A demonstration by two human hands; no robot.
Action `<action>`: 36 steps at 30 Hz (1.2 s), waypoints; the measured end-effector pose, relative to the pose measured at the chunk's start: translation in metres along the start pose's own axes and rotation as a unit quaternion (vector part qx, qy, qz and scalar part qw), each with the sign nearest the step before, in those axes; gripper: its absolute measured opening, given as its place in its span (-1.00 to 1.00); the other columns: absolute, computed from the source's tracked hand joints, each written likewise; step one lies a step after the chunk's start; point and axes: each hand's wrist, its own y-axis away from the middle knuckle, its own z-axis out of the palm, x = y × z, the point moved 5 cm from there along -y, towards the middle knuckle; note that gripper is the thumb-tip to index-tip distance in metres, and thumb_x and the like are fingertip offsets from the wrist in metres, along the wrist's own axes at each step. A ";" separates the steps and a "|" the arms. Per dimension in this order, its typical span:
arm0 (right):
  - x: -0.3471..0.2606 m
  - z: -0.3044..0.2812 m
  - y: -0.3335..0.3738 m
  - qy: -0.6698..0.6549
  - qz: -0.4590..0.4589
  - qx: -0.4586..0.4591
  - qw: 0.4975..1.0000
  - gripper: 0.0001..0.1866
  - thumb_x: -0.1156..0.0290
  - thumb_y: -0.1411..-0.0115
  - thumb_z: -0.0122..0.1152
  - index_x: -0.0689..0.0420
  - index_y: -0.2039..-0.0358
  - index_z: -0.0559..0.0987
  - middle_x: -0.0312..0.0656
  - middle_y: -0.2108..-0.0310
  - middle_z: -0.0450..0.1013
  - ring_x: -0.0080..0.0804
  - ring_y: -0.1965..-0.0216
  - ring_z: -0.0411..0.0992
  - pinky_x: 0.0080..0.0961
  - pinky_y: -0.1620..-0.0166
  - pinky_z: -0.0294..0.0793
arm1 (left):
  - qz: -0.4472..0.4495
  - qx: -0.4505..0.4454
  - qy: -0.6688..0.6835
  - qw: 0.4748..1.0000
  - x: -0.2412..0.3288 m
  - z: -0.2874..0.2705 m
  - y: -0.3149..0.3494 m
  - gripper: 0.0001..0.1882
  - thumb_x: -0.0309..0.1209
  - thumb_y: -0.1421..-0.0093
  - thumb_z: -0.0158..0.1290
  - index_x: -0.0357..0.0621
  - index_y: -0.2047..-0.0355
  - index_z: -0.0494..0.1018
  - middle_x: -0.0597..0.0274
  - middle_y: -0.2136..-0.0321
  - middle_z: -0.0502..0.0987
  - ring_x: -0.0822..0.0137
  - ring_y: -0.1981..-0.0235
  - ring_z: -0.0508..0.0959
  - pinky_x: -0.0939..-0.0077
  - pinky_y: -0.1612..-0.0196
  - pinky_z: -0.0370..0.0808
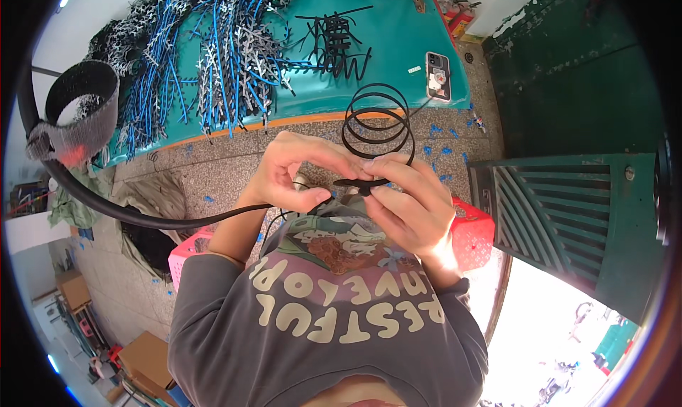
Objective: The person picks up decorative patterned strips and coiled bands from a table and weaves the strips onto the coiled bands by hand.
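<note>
In front of my chest, my right hand (412, 204) pinches a thin black cord (403, 115) near its end. A short dark piece (364, 189) sticks out below the cord between the fingertips; its kind I cannot make out. Beyond the fingers, the rest of the cord hangs in several loose loops. My left hand (298, 169) reaches in from the left, its index finger stretched toward the right fingertips and touching them or the cord. The left thumb stands well apart from that finger, and the gap between them holds nothing.
A green-topped table (419, 44) lies ahead, bearing bundled blue, black and white strands (234, 59), black coils (337, 44) and a phone (437, 76). Red (472, 233) and pink (188, 254) plastic stools flank me. A green louvred door (561, 208) stands at right.
</note>
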 end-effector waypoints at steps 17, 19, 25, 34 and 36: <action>-0.008 -0.003 0.006 -0.006 0.013 -0.024 1.000 -0.70 0.70 0.29 0.30 0.24 0.48 0.44 -0.02 0.29 0.47 -0.14 0.35 0.46 -0.45 0.35 0.48 | 0.011 0.022 -0.043 0.999 0.003 0.008 0.004 -0.79 -0.65 0.18 0.21 -0.30 0.45 0.51 0.05 0.44 0.58 0.23 0.33 0.60 0.46 0.22 0.51; -0.009 -0.004 0.006 0.000 0.015 -0.023 1.000 -0.70 0.70 0.29 0.29 0.24 0.48 0.44 -0.02 0.29 0.47 -0.14 0.35 0.46 -0.45 0.35 0.48 | 0.011 0.026 -0.046 0.999 0.003 0.008 0.004 -0.80 -0.65 0.17 0.20 -0.29 0.45 0.51 0.06 0.44 0.58 0.23 0.34 0.60 0.45 0.23 0.51; -0.003 -0.005 0.006 0.009 0.017 -0.011 1.000 -0.74 0.64 0.25 0.32 0.22 0.48 0.46 -0.07 0.26 0.46 -0.20 0.37 0.46 -0.49 0.40 0.48 | 0.015 0.023 -0.077 0.997 0.002 0.012 -0.001 -0.83 -0.63 0.11 0.18 -0.28 0.44 0.47 0.10 0.43 0.56 0.27 0.33 0.56 0.47 0.22 0.46; 0.008 0.003 0.026 -0.001 0.169 0.054 0.984 -0.58 0.58 0.14 0.34 0.21 0.19 0.50 0.12 -0.10 0.23 -0.28 0.25 0.47 -0.47 0.28 0.49 | -0.030 0.106 -0.089 0.990 -0.004 -0.001 -0.009 -0.87 -0.58 -0.02 0.12 -0.31 0.39 0.45 0.14 0.44 0.52 0.35 0.38 0.49 0.52 0.28 0.41; 0.010 0.006 0.030 0.049 0.176 0.012 0.983 -0.49 0.61 0.13 0.31 0.21 0.08 0.42 0.12 -0.13 0.18 -0.24 0.06 0.38 -0.42 0.18 0.46 | -0.053 0.109 -0.154 0.981 -0.002 -0.002 -0.013 -0.89 -0.53 -0.03 0.12 -0.29 0.41 0.46 0.18 0.45 0.52 0.39 0.44 0.47 0.56 0.36 0.39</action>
